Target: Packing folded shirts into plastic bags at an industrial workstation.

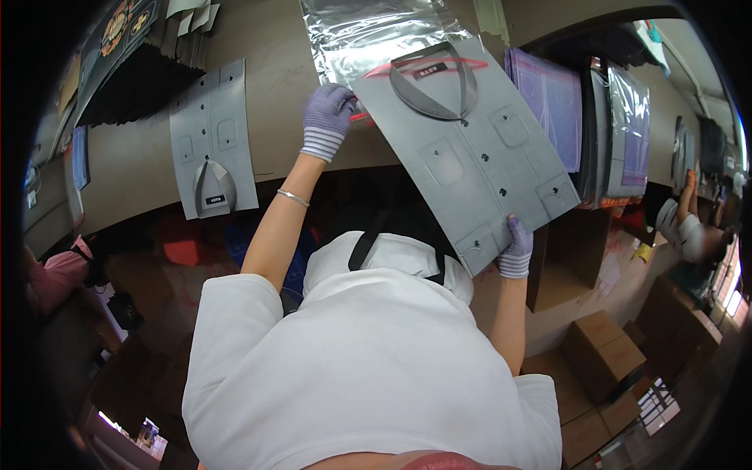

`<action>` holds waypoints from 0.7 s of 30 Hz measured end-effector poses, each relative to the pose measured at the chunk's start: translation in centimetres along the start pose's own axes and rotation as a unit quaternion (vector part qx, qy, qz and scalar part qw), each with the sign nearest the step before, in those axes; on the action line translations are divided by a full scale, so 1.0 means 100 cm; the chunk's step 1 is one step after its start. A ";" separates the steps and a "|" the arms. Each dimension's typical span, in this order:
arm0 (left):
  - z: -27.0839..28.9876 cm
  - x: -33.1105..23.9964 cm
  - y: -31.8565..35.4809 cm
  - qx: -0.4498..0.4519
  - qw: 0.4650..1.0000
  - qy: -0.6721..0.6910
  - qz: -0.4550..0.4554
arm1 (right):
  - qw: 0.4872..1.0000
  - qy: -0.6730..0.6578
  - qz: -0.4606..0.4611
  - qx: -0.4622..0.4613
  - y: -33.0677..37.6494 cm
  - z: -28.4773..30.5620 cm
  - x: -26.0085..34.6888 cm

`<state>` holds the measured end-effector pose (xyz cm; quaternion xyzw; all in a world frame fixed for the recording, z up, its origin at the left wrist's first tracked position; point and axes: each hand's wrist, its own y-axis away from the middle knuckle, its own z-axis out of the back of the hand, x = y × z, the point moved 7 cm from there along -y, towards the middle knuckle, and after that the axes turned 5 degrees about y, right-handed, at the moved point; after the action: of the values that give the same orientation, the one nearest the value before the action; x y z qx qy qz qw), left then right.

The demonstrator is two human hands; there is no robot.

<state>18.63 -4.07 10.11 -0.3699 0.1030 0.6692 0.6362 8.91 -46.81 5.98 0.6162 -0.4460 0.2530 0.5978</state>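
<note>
A flat, stiff grey shirt [486, 157], with a collar, dark buttons and two chest pockets, tilts across the front edge of the table. My right hand [515, 249], in a purple glove with a striped cuff, pinches its near lower edge. The collar end lies at the mouth of a clear plastic bag [345, 39], whose red edge crosses the collar. My left hand [327, 121], gloved alike, is closed on the bag's red-edged side, left of the shirt; its fingertips are partly hidden. A similar grey shirt [210, 133] rests on the table to the left, collar toward me.
Dark stacked sheets [145, 78] stand at the far left. To the right are purple-tinted packs [548, 102] and bagged grey pieces [625, 125]. Cardboard boxes [599, 348] stand below right. Another person [697, 235] is at the far right, and a pink sleeve [59, 274] shows at left.
</note>
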 end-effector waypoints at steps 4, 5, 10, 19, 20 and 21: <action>0.007 -0.006 0.008 -0.050 0.994 0.097 0.014 | 1.000 0.008 0.006 -0.006 -0.001 -0.005 -0.013; 0.010 0.006 0.011 -0.083 0.978 0.164 0.096 | 1.000 0.008 0.018 0.002 -0.001 -0.004 -0.012; 0.012 0.031 0.010 -0.092 0.951 0.232 0.181 | 1.000 -0.001 -0.003 0.017 -0.002 -0.006 -0.009; -0.040 0.016 0.017 0.001 0.954 0.260 0.147 | 0.993 0.102 0.057 0.036 -0.022 -0.025 -0.056; -0.069 0.056 0.020 0.005 0.859 0.394 0.327 | 0.982 0.174 0.041 0.065 -0.029 -0.025 -0.071; -0.099 0.079 0.028 0.013 0.712 0.508 0.485 | 0.991 0.004 -0.129 0.018 -0.036 -0.023 -0.105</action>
<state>20.32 -4.43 -2.74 -0.5452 0.5843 0.5957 0.0805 7.49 -42.45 -4.33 0.6787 -0.3555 0.1841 0.6157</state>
